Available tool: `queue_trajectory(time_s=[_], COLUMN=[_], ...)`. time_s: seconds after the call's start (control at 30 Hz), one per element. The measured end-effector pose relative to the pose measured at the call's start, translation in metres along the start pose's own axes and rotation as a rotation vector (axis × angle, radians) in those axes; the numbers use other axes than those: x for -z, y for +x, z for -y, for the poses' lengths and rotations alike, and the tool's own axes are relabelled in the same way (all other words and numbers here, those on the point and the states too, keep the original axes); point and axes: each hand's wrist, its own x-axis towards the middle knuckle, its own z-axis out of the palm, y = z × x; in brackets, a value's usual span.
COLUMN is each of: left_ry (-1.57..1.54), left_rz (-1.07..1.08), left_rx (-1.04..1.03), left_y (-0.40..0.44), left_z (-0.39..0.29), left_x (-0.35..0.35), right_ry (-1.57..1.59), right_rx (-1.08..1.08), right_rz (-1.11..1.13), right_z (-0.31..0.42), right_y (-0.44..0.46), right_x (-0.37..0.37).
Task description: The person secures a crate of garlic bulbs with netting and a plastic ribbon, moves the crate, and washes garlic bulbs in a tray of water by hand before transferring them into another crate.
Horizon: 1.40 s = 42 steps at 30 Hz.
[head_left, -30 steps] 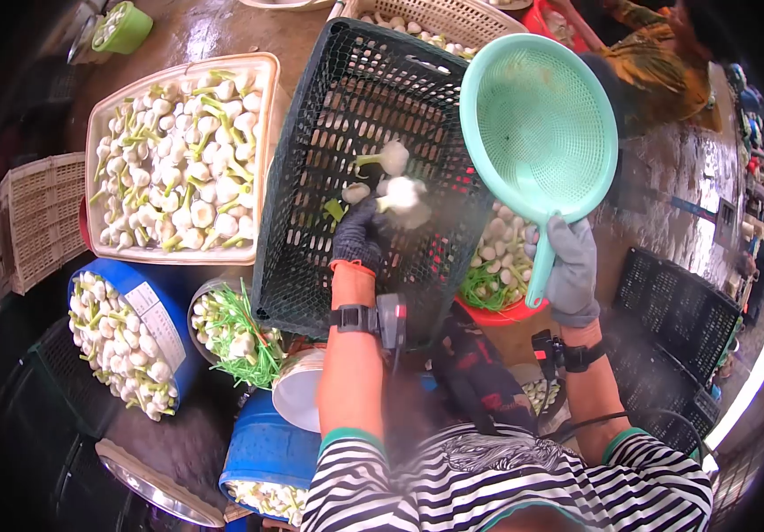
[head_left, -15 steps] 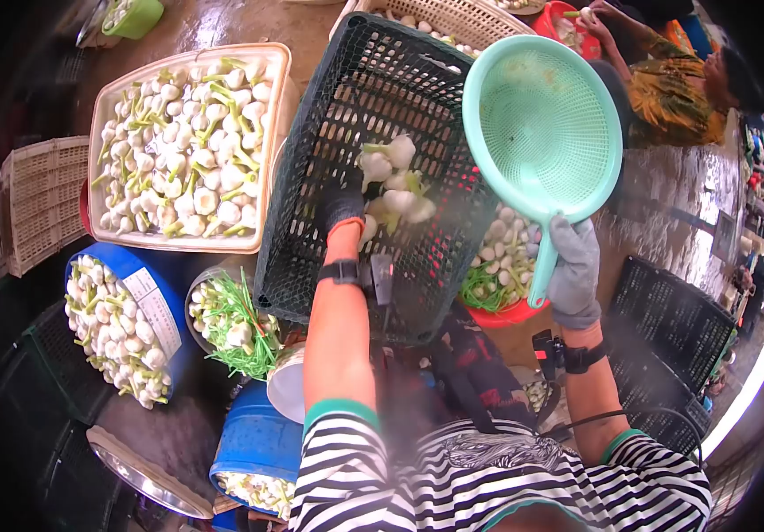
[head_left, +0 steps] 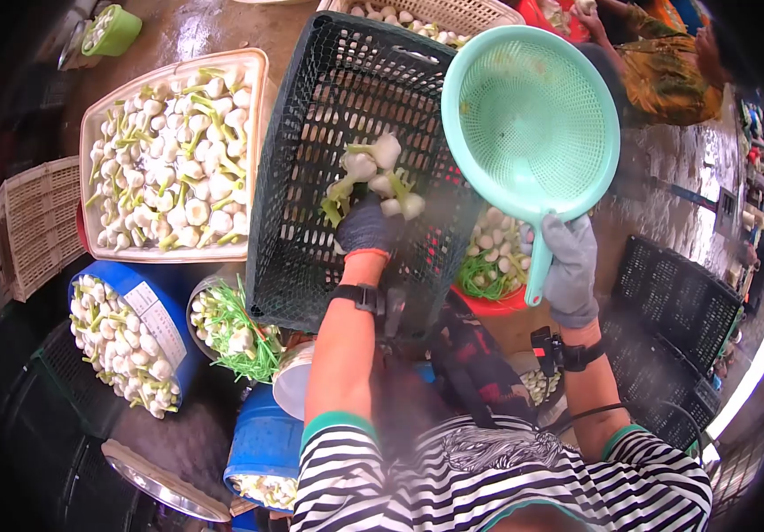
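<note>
My right hand (head_left: pixel 570 270), in a grey glove, is closed round the handle of a mint-green strainer (head_left: pixel 533 124). The strainer is raised, its empty bowl beside the black crate's right edge. Inside the black crate (head_left: pixel 267 195), my left hand (head_left: pixel 364 226) in a dark glove has its fingers curled among several garlic bulbs (head_left: pixel 385 151) with green stems. Its fingertips are partly hidden by the bulbs, which cluster just above and around it.
A cream tub (head_left: pixel 86 168) of garlic stands at the left, above a blue barrel (head_left: pixel 174 324) and a bucket with green ties (head_left: pixel 253 350). A red basin (head_left: pixel 488 306) sits under the strainer. Another person (head_left: pixel 666 75) works at the upper right. Black crates (head_left: pixel 674 301) lie at the right.
My left hand has shifted right and now reaches in under the bulbs, which have moved slightly left in the crate. My right hand keeps its hold on the strainer.
</note>
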Motion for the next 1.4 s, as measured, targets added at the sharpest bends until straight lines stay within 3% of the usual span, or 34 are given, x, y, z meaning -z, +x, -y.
queue_trajectory(time_s=[0.07, 0.2, 0.23, 0.37, 0.43, 0.53, 0.63, 0.73, 0.77, 0.83, 0.87, 0.93, 0.97, 1.07, 1.1, 1.2, 1.3, 1.4], left_ry=[0.083, 0.188, 0.197, -0.002, -0.328, -0.117, -0.007, -0.212, -0.319, -0.93, -1.236, -1.209, -1.325, -1.439, -1.492, -1.613, -1.632, -1.611], left_rz=[0.138, -0.168, -0.083, -0.011, 0.009, 0.044, -0.114, -0.479, -0.57, -0.609, -0.616, -0.476, -0.388, -0.258, -0.238, -0.201, -0.106, -0.146], left_rx=[0.045, -0.013, -0.037, 0.092, 0.148, 0.084, -0.005, -0.205, -0.216, -0.221, -0.219, 0.01, 0.054, 0.032, 0.026, -0.024, -0.041, -0.049], left_y=[-0.005, -0.005, -0.005, 0.022, 0.035, 0.044, 0.028, 0.001, -0.007, -0.021, -0.028, -0.058, -0.07, -0.102, -0.112, -0.133, -0.155, -0.17], left_z=[0.01, -0.011, -0.025, -0.051, -0.047, -0.042, -0.04, -0.021, -0.013, -0.001, 0.007, 0.015, 0.019, 0.032, 0.027, 0.009, -0.008, -0.018], left_x=[0.011, 0.019, 0.031, 0.012, -0.008, -0.016, -0.01, -0.017, -0.018, -0.014, -0.009, 0.036, 0.054, 0.085, 0.093, 0.104, 0.12, 0.125], right_ry=[0.013, 0.05, 0.052, 0.008, 0.025, -0.178, -0.35, -1.08, -1.131, -1.234, -1.257, -1.293, -1.365, -1.316, -1.17, -0.592, -0.641, -0.86], right_rx=[-0.005, 0.047, 0.059, 0.031, 0.057, 0.184, 0.203, 0.368, 0.345, 0.301, 0.38, 0.539, 0.727, 1.005, 1.005, 0.595, 0.472, 1.099], right_rz=[0.008, -0.006, -0.004, -0.069, -0.135, -0.139, 0.088, 0.187, 0.216, 0.278, 0.224, 0.119, 0.022, -0.088, 0.005, 0.622, 0.664, 0.649], right_z=[-0.002, -0.013, -0.015, -0.006, -0.001, -0.009, -0.009, -0.017, -0.019, -0.022, -0.027, -0.037, -0.026, -0.006, 0.01, 0.045, 0.012, 0.003], right_y=[0.001, 0.007, 0.008, 0.006, 0.003, 0.007, 0.032, 0.064, 0.073, 0.086, 0.091, 0.095, 0.085, 0.056, 0.035, -0.017, -0.033, -0.032], right_x=[0.004, 0.013, 0.014, 0.005, -0.005, -0.006, -0.008, -0.011, -0.016, -0.028, -0.026, -0.024, -0.029, -0.04, -0.056, -0.095, -0.099, -0.094])
